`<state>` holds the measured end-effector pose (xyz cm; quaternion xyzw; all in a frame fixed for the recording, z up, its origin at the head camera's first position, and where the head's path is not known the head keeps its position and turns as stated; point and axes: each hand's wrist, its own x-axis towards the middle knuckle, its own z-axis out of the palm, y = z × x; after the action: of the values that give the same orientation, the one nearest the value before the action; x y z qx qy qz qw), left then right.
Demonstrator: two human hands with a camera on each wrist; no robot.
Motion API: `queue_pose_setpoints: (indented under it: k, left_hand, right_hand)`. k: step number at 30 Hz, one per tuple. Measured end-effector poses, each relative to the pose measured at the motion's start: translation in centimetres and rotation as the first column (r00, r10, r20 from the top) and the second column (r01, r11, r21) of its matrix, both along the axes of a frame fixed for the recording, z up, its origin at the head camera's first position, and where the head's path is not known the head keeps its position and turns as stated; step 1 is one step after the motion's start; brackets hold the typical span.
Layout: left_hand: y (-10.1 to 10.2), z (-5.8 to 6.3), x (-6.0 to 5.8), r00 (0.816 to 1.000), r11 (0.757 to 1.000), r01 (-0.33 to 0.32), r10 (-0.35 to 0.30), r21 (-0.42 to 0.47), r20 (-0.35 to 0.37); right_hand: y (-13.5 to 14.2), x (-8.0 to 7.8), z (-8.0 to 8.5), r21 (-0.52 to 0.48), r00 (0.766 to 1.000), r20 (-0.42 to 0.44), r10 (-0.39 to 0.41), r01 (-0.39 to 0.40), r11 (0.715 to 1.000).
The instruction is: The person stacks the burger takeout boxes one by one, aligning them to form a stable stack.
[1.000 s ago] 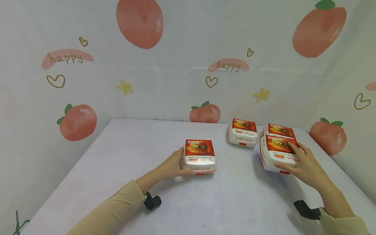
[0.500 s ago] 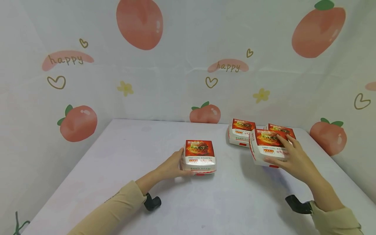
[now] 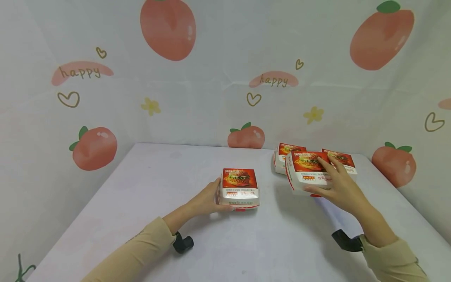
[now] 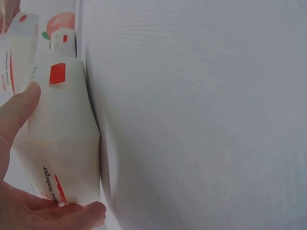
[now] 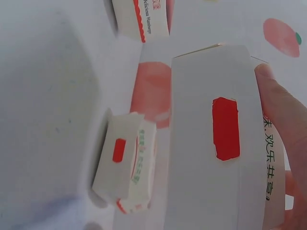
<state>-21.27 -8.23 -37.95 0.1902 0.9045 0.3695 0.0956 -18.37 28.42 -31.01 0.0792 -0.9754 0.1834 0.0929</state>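
One near box [image 3: 239, 188], lettered "Hamburger", is pinched by the left hand [image 3: 206, 199]. The right hand [image 3: 340, 192] pinches the raised box [image 3: 299, 176], partly hiding both back boxes [image 3: 280, 156].

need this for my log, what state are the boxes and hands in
Left hand: grips the left-hand box
Left-hand box: lid closed, resting on the table
Right hand: grips the right-hand box
Right-hand box: lid closed, held above the table
Back box: lid looks closed, on table, partly hidden
Far-right box: lid looks closed, on table, partly hidden
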Motion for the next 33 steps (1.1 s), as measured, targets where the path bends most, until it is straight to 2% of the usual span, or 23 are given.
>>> queue_pose_setpoints:
  k: [22,33]
  left_hand:
    - [0.0,-0.1,-0.1,1.000,1.000,-0.005,0.005,0.009,0.004]
    - [0.1,-0.2,0.0,1.000,1.000,-0.004,0.004,0.022,-0.004]
  right_hand:
    - [-3.6,-0.7,1.0,-0.054,0.993,-0.019,0.115,-0.116,0.992]
    - [-6.1,-1.1,0.9,-0.017,0.992,-0.009,0.126,-0.126,0.992]
